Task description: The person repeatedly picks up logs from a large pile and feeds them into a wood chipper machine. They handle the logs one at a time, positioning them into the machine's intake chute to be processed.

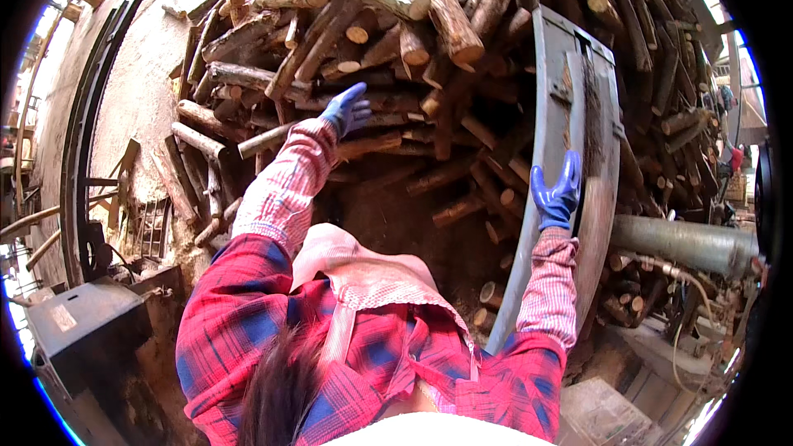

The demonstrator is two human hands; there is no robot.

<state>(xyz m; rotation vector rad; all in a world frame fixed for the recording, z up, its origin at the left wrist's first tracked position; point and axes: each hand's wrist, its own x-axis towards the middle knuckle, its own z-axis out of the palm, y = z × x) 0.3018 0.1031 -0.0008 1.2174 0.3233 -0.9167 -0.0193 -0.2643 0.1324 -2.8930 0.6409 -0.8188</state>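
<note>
Clearly, from my end of the feed, rough wood fills most of the view: a heaped pile of round, bark-covered brown logs (450, 12) with pale, flat-cut ends, lying crosswise at many angles across the upper centre of the frame. The left hand (347, 110), in a smooth blue glove, reaches out over the lower front of this heap with its fingers extended and slightly parted; a dark brown, cylindrical log (401, 102) lies just beyond those fingers, though I cannot tell whether they touch it. Right of centre, the right hand (557, 192), in a glossy blue glove, has thumb and fingers set wide apart against a long, curved-looking grey metal beam (545, 99) with scuffed paint and a brown, streaked face; I cannot tell how firmly it presses. For me that beam stands in the way, cutting across the right part of the heap and hiding some logs. A thick grey-green metal cylinder (686, 244) juts out at the right, and a dark, boxy metal cabinet (87, 322) sits at lower left. Pink checked cloth (368, 264) covers part of the lower centre.
</note>
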